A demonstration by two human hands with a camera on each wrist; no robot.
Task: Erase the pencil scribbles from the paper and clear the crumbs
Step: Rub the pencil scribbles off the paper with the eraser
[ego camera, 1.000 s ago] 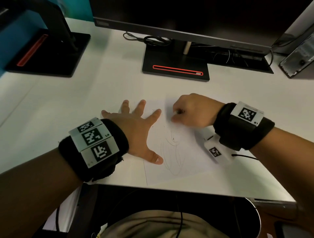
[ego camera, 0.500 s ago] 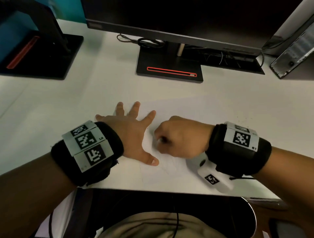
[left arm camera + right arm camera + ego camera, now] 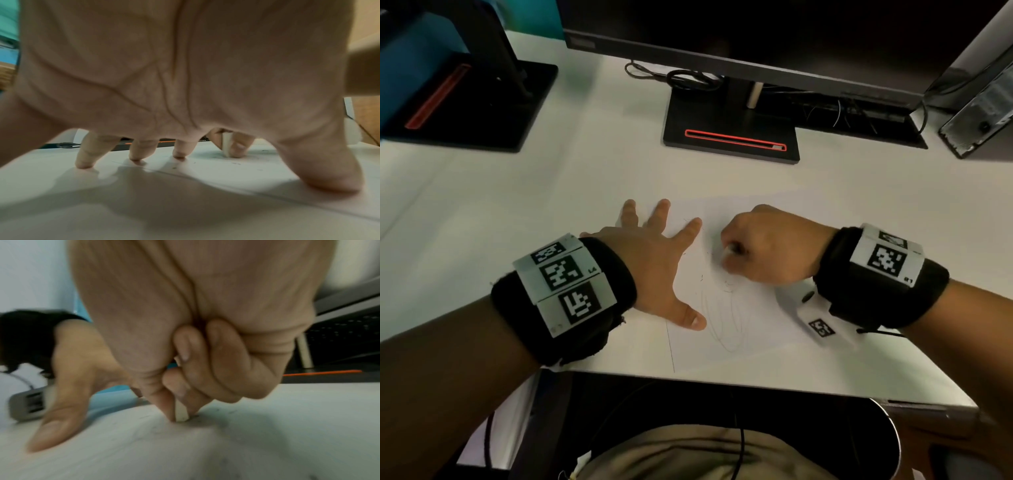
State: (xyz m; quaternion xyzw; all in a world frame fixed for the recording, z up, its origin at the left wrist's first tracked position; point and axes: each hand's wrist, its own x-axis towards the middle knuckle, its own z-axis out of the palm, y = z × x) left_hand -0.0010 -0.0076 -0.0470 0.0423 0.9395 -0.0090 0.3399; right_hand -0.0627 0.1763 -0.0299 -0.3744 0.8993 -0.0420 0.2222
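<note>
1. Paper [image 3: 753,318] lies flat on the white desk [image 3: 517,212], its near edge close to the desk's front edge; faint looping pencil scribbles [image 3: 726,318] sit just right of the left thumb tip.
2. The left hand [image 3: 654,267] is splayed, fingers straight and spread, fingertips [image 3: 84,164] and thumb pressing down on the sheet's left part.
3. Just right of the left index finger, the right hand [image 3: 767,246] is curled, thumb and fingers pinching a small white eraser [image 3: 181,413] whose lower end touches the paper.
4. Dark specks, probably eraser crumbs [image 3: 174,167], dot the sheet around those fingertips; the blur leaves this unsure.
5. Beyond both hands, well apart, stands a black monitor base [image 3: 732,137] with a red strip.
</note>
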